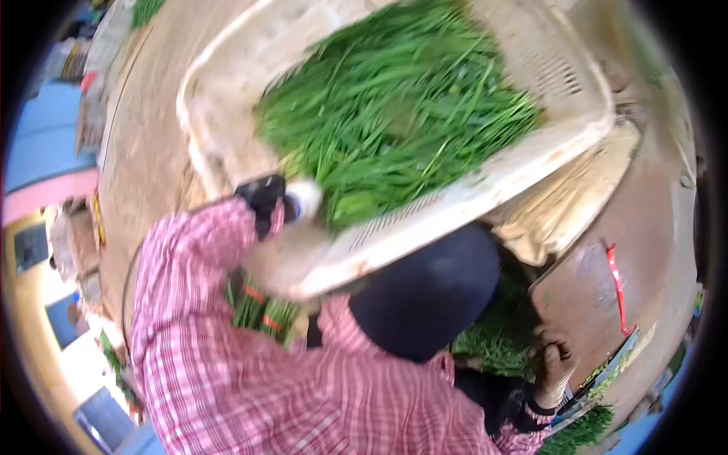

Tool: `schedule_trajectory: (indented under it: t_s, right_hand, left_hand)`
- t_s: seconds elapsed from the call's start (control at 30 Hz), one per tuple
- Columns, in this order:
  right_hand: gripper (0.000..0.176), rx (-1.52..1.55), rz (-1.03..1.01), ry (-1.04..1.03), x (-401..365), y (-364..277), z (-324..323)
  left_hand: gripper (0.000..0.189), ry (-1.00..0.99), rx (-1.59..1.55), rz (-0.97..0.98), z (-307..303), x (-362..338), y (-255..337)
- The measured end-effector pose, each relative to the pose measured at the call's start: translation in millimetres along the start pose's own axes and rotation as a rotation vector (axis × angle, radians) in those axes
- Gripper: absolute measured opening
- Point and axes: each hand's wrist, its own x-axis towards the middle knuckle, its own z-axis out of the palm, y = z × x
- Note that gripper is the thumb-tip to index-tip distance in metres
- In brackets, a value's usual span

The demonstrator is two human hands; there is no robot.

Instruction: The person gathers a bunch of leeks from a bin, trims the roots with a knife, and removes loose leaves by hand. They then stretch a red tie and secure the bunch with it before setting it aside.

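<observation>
A cream plastic crate (485, 208) fills the upper middle, tilted, with a heap of long-leaved greens (409, 106) inside. My left hand (299, 201), with a black band at the wrist, is at the crate's near left corner beside the greens. Motion smears it, so its fingers and grip cannot be made out. Low on the right, my right hand (557, 360) has its fingers curled in a soiled, pale glove. Whether anything lies inside that grip is hidden. Dark green leaves (493, 349) lie just left of it.
Banded green bundles (262, 307) sit below the crate's left corner. A dark rounded shape (428, 296), perhaps my knee, is under the near rim. A red strip (618, 288) lies on the brown surface at right, near a crumpled tan sack (557, 205). More greens (580, 432) appear at lower right.
</observation>
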Motion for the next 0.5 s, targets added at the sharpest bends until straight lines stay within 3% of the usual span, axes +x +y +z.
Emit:
schedule_trajectory:
  t_s: [0.07,0.1,0.17,0.23,0.3,0.37,0.4,0.43,0.5]
  right_hand:
    - [0.049,0.103,0.070,-0.021,0.2,-7.5,9.2]
    - [0.049,0.112,0.034,0.008,-0.2,-12.0,8.1]
    - [0.034,0.144,0.120,-0.051,-2.2,-19.8,7.7]
    - [0.028,0.153,0.116,-0.035,-2.5,-20.7,9.6]
    - [0.052,0.121,0.069,0.045,-3.3,-20.8,18.7]
    - [0.051,0.124,0.068,0.053,-6.9,-25.5,21.8]
    - [0.051,0.118,0.084,0.077,-12.6,-28.6,21.7]
    - [0.051,0.107,0.103,0.098,-18.1,-30.9,19.1]
    - [0.049,0.109,0.109,0.129,-26.6,-28.3,10.8]
  left_hand:
    - [0.030,-0.151,-0.074,0.168,-57.7,-8.5,-12.1]
    - [0.030,-0.239,-0.043,-0.041,-94.7,2.5,-16.4]
    - [0.059,0.016,-0.281,-0.164,-183.2,3.7,-42.6]
    - [0.078,0.664,-0.535,-0.037,-223.6,50.9,-68.7]
    - [0.090,1.257,-0.398,0.009,-267.4,95.2,-79.1]
    - [0.103,1.247,-0.381,-0.155,-312.7,118.7,-81.0]
    - [0.111,1.007,-0.588,-0.112,-329.0,126.1,-91.0]
    - [0.121,1.027,-0.637,-0.066,-317.2,155.3,-100.5]
    - [0.126,0.923,-0.697,-0.179,-293.4,183.3,-105.9]
